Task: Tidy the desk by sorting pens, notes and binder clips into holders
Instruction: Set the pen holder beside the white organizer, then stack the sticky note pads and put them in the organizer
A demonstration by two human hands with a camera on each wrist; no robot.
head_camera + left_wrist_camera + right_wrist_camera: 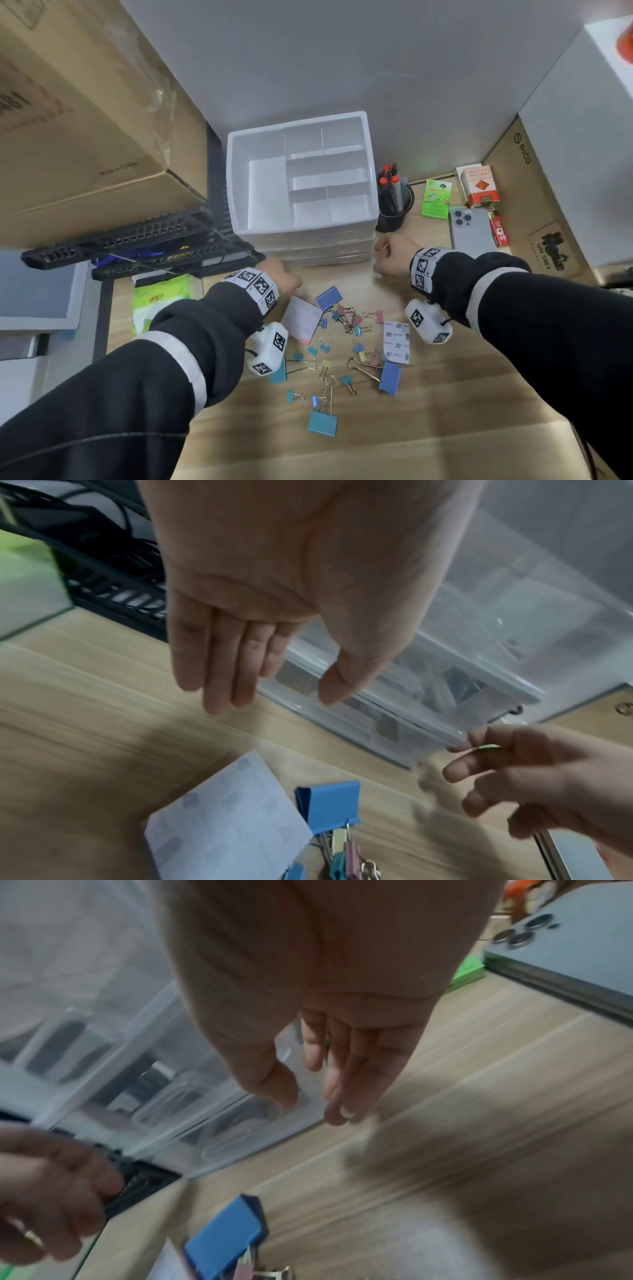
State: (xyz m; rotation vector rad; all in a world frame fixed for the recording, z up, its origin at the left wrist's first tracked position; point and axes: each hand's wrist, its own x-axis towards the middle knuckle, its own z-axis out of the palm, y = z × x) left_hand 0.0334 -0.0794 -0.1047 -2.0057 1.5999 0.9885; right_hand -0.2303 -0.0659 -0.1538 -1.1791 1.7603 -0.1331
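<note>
Head view is showing both hands reaching toward the front of the white drawer organizer (301, 178), which is standing at the back of the wooden surface (428, 394). The left hand (274, 588) is hovering just beside the organizer's lower left front corner with its fingers (219, 674) straight and relaxed, gripping nothing. The right hand (390, 255) is sitting near the organizer's right front corner; in the left wrist view it is pinching something small and green-yellow between thumb and fingers, though what that is I cannot tell. Binder clips (346, 346) are lying scattered in front of the organizer, with a large blue clip (329, 807) nearest its front and touching a white note pad (222, 821); a second note pad (396, 342) is lying further out to the right. Pens (394, 192) are already standing in a black mesh cup (394, 212) just to the right of the organizer. Judging by their look, the clips are going to be light, stiff and a little slick, so taking each by its coloured body or by the wire handles should be working best; tangled ones in the middle cluster may be dragging neighbours along. The pads are likely soft-edged and light, best lifted by sliding fingers under one side.
</note>
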